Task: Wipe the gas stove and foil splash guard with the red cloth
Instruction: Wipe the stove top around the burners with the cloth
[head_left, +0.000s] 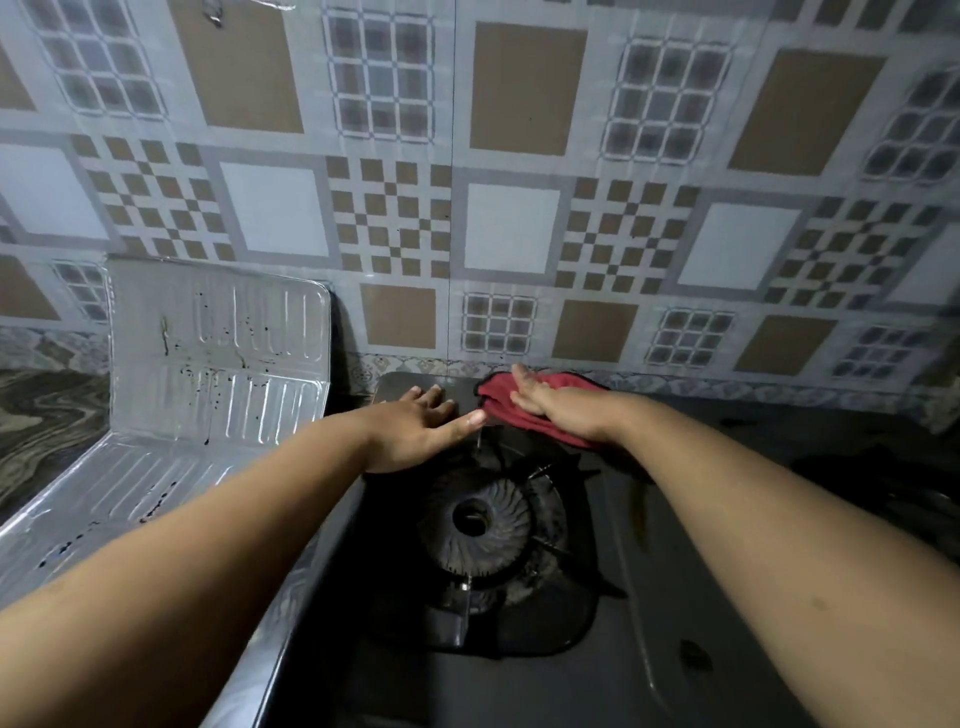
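Stove (597, 670) top is dark grey, matte, and fills the lower centre of the view; all positions below are given relative to its burner (475, 519). The burner is a round, ribbed, dark ring with a central hole, seated in a black pan support.

Beyond the burner, at the stove's rear edge, the red cloth (511, 410) lies crumpled on the stove surface, close against the wall. The right hand (563, 410) rests flat on top of the cloth, fingers extended and slightly spread, palm down; it presses the cloth and does not grip it. Beyond and left of the burner, the left hand (415, 428) lies flat and open on the stove's rear left corner, fingers extended, holding nothing. Its thumb tip sits just beside the cloth edge; contact cannot be determined.

Left of the burner, off the stove's side edge, the foil splash guard (218, 364) stands as a bent, ribbed silver sheet: one panel upright against the wall, one panel sloping toward the camera. Dark specks and drips mark both panels.

Behind the burner, the wall (514, 228) carries a glossy patterned covering of brown, white and checked squares. Far left of the burner, a marbled grey-brown countertop (47, 426) is visible.
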